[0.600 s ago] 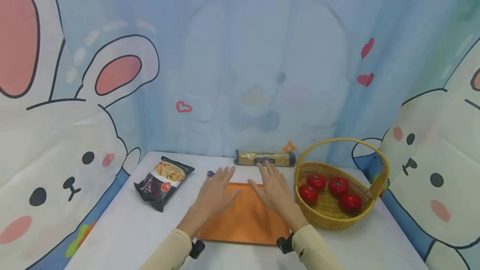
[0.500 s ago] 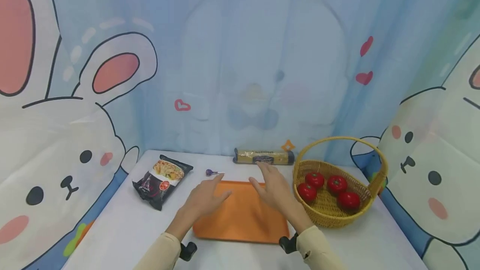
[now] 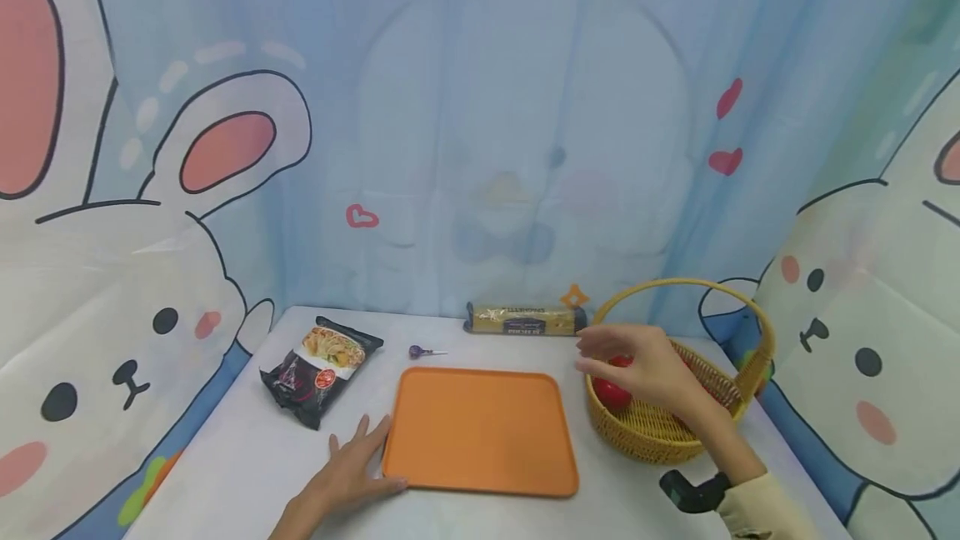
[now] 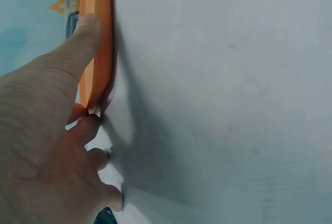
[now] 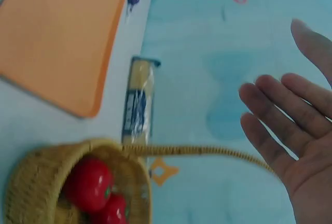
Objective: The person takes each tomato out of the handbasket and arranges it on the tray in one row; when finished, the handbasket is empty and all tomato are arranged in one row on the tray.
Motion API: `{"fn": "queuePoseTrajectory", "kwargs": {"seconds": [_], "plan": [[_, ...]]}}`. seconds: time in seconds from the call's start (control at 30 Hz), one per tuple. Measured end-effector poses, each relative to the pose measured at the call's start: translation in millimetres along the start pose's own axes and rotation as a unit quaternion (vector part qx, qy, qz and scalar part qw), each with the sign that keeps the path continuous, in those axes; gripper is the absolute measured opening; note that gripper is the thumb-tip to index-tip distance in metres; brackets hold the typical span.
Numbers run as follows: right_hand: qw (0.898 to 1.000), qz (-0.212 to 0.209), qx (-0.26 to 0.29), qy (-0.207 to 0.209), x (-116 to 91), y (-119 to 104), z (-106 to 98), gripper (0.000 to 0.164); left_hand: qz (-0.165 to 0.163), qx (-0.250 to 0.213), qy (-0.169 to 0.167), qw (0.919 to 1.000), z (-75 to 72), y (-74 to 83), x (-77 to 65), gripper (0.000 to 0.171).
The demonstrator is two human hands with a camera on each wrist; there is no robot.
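While both hands hung above the middle of the orange tray half a second ago, they have now parted. The left hand has come down to the tray's near left corner: its thumb touches the near edge, and its fingers spread loosely along the left side, not clenched round anything. The right hand has swung right and hangs over the wicker basket, grasping nothing, fingers extended and palm turned left; its wrist view shows it apart from the red tomatoes. Four tomatoes showed in the basket earlier; this hand and forearm now hide most of them from the head view.

The tray lies flat in the middle of the white surface, its whole top now uncovered by the hands. Just beyond its far left corner is a small purple lollipop, its stick pointing right. Farther left lies a black noodle packet, set aslant. At the far edge, left of the basket's handle, a spaghetti pack lies lengthwise before the blue curtain.
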State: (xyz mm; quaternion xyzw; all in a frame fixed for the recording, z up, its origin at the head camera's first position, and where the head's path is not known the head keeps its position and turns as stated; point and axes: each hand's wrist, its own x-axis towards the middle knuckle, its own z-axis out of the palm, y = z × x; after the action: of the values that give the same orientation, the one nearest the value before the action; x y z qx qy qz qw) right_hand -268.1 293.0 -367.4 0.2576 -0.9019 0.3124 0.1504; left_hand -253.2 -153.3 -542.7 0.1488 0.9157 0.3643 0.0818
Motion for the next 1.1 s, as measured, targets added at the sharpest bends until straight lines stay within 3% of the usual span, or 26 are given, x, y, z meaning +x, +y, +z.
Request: {"fn": "queuePoseTrajectory", "kwargs": {"seconds": [0.2, 0.4, 0.7, 0.93, 1.1], "plan": [[0.993, 0.051, 0.085, -0.071, 9, 50, -24, 0.045, -0.015, 0.005, 0.014, 0.9998, -1.1, -4.5, -2.4, 0.103], [0.985, 0.101, 0.112, -0.087, 15, 99, -29, 0.049, -0.019, 0.008, 0.024, 0.9995, -4.0, -5.1, -2.9, 0.101], [0.965, 0.243, 0.063, -0.074, 10, 156, -15, 0.074, 0.001, -0.001, 0.019, 0.9998, -2.3, -13.8, -4.6, 0.099], [0.964, 0.260, 0.027, -0.053, -4, 194, -3, 0.083, 0.006, -0.004, -0.001, 1.0000, 2.4, -9.9, 1.4, 0.099], [0.958, 0.280, 0.020, -0.060, 3, 199, 5, 0.090, 0.008, 0.002, 0.014, 0.9999, 4.6, -6.8, -0.4, 0.099]]}}
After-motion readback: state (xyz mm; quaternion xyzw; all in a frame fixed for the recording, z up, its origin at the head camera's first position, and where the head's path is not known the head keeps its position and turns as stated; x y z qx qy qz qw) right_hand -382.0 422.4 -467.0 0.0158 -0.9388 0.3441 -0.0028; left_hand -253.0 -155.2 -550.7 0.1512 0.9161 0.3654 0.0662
